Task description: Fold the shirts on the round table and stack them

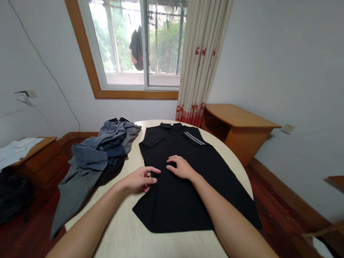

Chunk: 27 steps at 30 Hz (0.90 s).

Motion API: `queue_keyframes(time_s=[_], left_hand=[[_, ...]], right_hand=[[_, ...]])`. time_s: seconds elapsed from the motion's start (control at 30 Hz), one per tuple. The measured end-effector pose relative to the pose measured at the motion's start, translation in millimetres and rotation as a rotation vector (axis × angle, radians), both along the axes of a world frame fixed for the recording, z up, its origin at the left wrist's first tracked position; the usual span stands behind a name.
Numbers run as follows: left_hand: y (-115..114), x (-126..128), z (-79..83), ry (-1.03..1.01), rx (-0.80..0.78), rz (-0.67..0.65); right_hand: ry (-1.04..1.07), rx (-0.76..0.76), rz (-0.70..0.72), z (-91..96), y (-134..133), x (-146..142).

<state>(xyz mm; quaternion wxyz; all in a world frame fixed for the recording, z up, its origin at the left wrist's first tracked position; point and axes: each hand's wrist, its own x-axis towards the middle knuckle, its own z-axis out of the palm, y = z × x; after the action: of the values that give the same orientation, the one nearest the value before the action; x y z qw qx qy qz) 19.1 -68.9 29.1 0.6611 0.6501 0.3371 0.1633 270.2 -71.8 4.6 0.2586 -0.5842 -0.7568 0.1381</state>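
A black polo shirt lies spread on a round pale table, its collar at the far end. Both sleeves lie inward over the shirt; the right-hand one carries light stripes. At the shirt's left edge is my left hand, thumb and forefinger apart, the other fingers curled, nothing visible between them. My right hand is over the middle of the shirt, fingers bent and apart from the thumb, holding nothing. Whether either hand touches the cloth I cannot tell.
A heap of grey, blue and dark clothes covers the table's left side, part hanging over the edge. Beyond the table stand a wooden desk and a curtain by the window. A drawer cabinet and black bag are at left.
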Motion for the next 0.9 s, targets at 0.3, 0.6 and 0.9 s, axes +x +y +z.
queue_keyframes(time_s=[0.3, 0.6, 0.9], left_hand=[[-15.2, 17.2, -2.9, -0.022, 0.036, -0.115], [-16.9, 21.8, -11.9, -0.056, -0.105, -0.179], [29.3, 4.1, -6.6, 0.027, 0.097, -0.012]], right_hand=[[0.004, 0.018, -0.009, -5.8, 4.3, 1.2], [0.085, 0.059, 0.053, 0.0, -0.2, -3.5], [0.153, 0.046, 0.184, 7.7, -8.5, -24.2]])
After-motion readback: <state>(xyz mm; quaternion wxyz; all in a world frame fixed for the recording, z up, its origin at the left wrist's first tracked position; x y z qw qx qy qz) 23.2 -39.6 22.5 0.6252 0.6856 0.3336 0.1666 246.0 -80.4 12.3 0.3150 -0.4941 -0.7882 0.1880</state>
